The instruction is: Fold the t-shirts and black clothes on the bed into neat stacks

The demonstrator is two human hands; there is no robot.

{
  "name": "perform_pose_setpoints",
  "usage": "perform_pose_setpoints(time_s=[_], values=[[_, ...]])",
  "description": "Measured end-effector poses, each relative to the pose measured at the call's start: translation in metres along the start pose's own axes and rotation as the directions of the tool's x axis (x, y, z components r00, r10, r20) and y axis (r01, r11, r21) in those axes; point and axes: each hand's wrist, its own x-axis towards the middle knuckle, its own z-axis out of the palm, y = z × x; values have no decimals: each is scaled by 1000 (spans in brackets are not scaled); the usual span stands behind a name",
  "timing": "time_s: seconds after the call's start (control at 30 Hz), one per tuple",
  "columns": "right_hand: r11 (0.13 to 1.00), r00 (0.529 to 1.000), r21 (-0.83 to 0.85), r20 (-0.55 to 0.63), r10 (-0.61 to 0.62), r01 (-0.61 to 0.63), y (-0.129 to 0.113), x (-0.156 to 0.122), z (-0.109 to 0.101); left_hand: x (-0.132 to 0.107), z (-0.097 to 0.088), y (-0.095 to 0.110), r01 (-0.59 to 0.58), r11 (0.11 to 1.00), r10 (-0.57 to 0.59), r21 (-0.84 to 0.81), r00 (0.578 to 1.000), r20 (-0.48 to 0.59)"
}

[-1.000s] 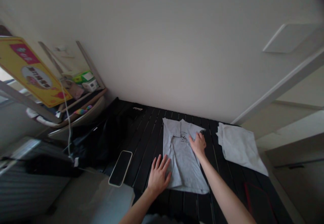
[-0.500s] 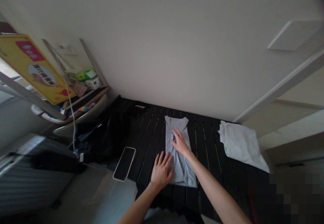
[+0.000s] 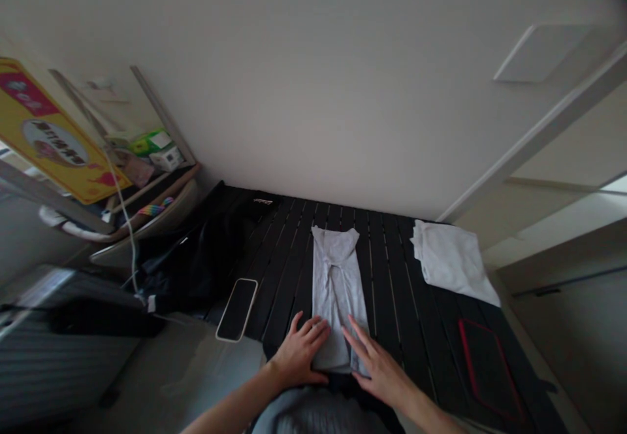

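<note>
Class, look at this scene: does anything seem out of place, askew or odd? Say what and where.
The yellow sign at left looks odd: it sits on a steep slant above the shelf, with a white cable hanging past it. The folded grey T-shirt on the slatted black table looks neat.

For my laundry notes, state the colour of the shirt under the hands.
The shirt is light grey, clearest in the head view.

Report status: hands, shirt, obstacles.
Left hand and right hand flat on near end of grey T-shirt. Shirt folded in long strip on black slatted table. Phone left, white cloth right, neither touching.
</note>
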Motion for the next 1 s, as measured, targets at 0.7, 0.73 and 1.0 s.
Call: perform_pose_setpoints(time_s=[0.7,0.73,1.0], values=[[988,911,61,-384,151,-138,13,111,-121,89,-90,-40,209,791,-417,-574,872,-257],[984,877,43,-447,174,-173,14,124,-124,102,-95,-45,223,788,-459,-574,835,-304],[842,773,-67,-440,456,-535,21,141,-34,128,-40,-34,689,663,-748,-293,628,-215]])
